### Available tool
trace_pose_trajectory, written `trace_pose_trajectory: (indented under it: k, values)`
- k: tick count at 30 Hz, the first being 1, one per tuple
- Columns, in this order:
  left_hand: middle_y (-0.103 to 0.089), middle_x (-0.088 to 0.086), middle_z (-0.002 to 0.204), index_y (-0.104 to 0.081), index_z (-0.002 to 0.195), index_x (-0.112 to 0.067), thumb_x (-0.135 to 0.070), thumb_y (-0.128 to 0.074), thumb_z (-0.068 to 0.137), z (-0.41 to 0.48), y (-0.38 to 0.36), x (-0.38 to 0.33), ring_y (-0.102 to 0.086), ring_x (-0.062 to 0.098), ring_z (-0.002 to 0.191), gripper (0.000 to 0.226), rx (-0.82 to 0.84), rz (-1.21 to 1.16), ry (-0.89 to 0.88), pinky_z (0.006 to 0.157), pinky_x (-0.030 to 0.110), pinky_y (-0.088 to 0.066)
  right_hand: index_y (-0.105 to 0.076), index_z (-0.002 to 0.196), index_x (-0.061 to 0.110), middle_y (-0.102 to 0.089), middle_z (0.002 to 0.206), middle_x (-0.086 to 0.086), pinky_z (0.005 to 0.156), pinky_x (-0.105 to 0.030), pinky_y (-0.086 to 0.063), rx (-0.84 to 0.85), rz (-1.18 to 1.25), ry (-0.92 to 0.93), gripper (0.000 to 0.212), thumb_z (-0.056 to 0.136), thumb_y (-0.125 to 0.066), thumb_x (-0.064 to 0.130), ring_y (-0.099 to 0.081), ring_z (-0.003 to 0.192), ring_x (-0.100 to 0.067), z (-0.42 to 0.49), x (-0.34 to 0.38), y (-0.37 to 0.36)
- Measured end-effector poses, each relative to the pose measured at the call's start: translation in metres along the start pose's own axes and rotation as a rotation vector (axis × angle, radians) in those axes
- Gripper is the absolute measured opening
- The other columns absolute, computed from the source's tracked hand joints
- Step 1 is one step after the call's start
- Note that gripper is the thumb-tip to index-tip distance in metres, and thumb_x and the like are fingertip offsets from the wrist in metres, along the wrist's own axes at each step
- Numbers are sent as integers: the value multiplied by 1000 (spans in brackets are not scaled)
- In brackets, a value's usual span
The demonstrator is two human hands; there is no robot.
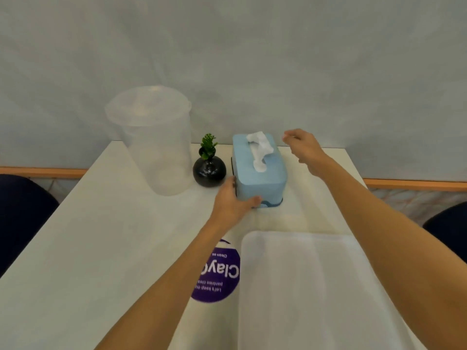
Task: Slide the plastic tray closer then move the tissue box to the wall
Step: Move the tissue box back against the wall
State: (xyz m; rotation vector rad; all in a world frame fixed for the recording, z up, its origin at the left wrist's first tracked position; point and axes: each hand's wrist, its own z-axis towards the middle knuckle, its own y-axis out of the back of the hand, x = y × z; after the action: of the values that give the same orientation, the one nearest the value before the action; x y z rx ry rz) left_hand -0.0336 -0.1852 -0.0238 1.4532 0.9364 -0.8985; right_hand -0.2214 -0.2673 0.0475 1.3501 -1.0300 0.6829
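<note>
So the tissue box [259, 169] sits just right of centre in the frame, near the far end of the table [101, 236], with its long axis running away from you toward the wall [252, 59] and a tissue poking out the top. Your left hand [233, 200] is wrapped on its near-left corner, thumb across the front face and fingers down the left side, so that's the hand actually gripping it. Your right hand [304, 147] is just off the far-right corner, fingers loosely spread and not touching anything as far as I can tell. The plastic tray [303, 286] is already down in the lower right, close to you, so that half looks done. From here the wall is straight ahead along the box's length, so I'd guess a push forward does it. Watch the little black vase [209, 171] right beside the box's left side, and the clear lidded container [154, 145] further left.
</note>
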Motion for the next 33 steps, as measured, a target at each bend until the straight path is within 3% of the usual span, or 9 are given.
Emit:
trace_pose_trajectory:
  k: [4, 9, 12, 14, 22, 27, 29, 31, 33]
  values:
    - [-52, 0, 128, -39, 134, -18, -26, -85, 65, 15, -11, 19, -51, 19, 118, 83, 10, -91, -81, 90, 34, -49, -50, 131, 29, -51, 136, 2, 99, -44, -38, 100, 19, -98, 42, 91, -51, 42, -48, 120, -23, 39, 7, -28]
    - [-56, -2, 128, -40, 135, -25, -28, -83, 68, 25, -9, 32, -52, 17, 117, 80, 6, -123, -143, 97, 45, -48, -62, 109, 33, -65, 105, 5, 85, -36, -50, 225, 27, -76, 26, 84, -58, 40, -60, 99, -21, 65, -1, -44]
    - [-54, -1, 133, -36, 140, -27, -28, -79, 74, 32, -3, 36, -51, 17, 120, 79, 107, -115, -163, 100, 41, -47, -58, 112, 29, -61, 118, -2, 89, -38, -50, 205, -13, -4, 28, 86, -57, 38, -60, 103, -22, 70, -14, -39]
    - [-55, -1, 133, -36, 141, -26, -26, -75, 79, 34, 0, 37, -52, 16, 119, 74, 136, -80, -188, 98, 32, -47, -53, 115, 26, -58, 118, -4, 82, -35, -51, 128, -44, -4, 34, 84, -57, 40, -59, 102, -23, 65, -25, -28]
    - [-52, 8, 139, -40, 142, -13, -26, -52, 96, 23, -6, 29, -51, 18, 124, 49, -87, -36, -37, 95, 19, -35, -46, 108, 18, -53, 110, -6, 56, -27, -36, -121, -189, -130, 50, 78, -58, 57, -51, 92, -24, 13, -76, 30]
    - [-55, -16, 118, -49, 131, -30, -55, -35, 94, 4, -12, 25, -51, 5, 106, 47, 37, -154, 25, 76, 9, -38, -55, 119, 15, -55, 124, -8, 86, -41, -45, -114, -149, -208, 62, 79, -54, 63, -52, 109, -29, -14, -82, 39]
    - [-59, -13, 121, -52, 128, -32, -67, -36, 87, -1, -14, 23, -54, 10, 110, 56, 91, -261, 78, 89, 23, -45, -56, 119, 16, -58, 124, -8, 97, -47, -45, -75, -69, -253, 59, 81, -54, 61, -53, 111, -30, -24, -80, 36]
    - [-60, -7, 124, -51, 130, -32, -72, -38, 81, -3, -15, 19, -56, 13, 112, 64, 131, -301, 126, 97, 34, -46, -56, 117, 18, -60, 120, -9, 96, -50, -49, -48, 8, -292, 54, 80, -56, 58, -56, 109, -31, -34, -77, 31]
    - [-58, -6, 124, -43, 136, -32, -71, -39, 81, -5, -17, 14, -56, 9, 106, 67, 148, -283, 130, 86, 28, -47, -55, 116, 21, -61, 118, -10, 88, -47, -53, -55, 54, -308, 50, 80, -57, 56, -57, 106, -32, -43, -76, 28]
